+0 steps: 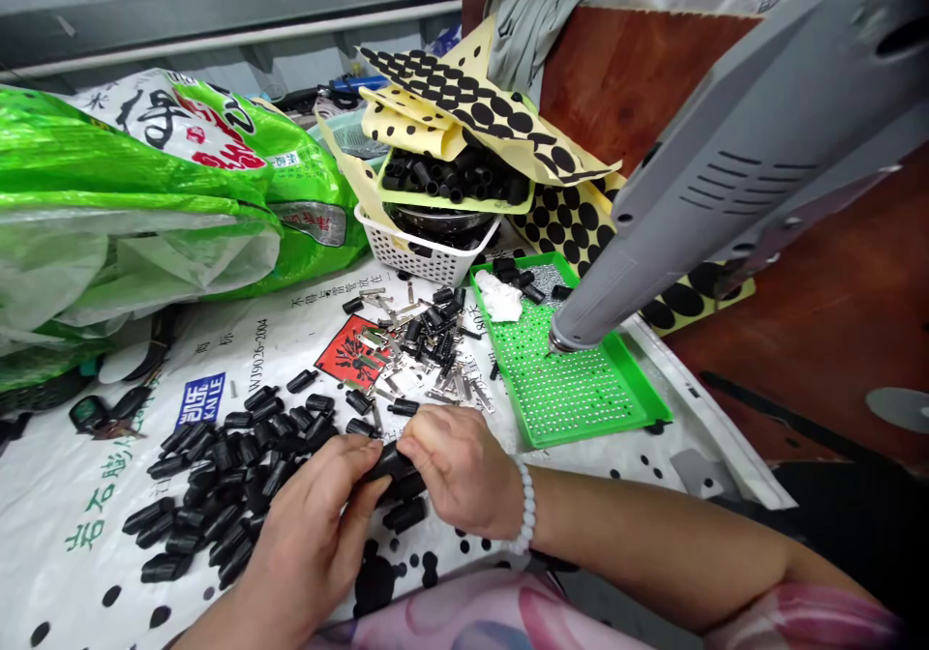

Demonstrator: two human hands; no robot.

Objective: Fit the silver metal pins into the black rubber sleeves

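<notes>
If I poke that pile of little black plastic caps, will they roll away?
Probably. The little black plastic caps look rounded and lie loose on the printed white sack, so some may roll. They seem light: the left hand and right hand hold one with fingertips.

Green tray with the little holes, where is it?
In the head view the green tray lies right of centre, under the grey machine's tip, just right of the metal clips.

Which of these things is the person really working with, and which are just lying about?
In use:
left hand and right hand, both gripping one black cap
cap pile
probably the metal clips

Lying about:
green bag
white basket
green tray
dotted sheets
grey machine
</notes>
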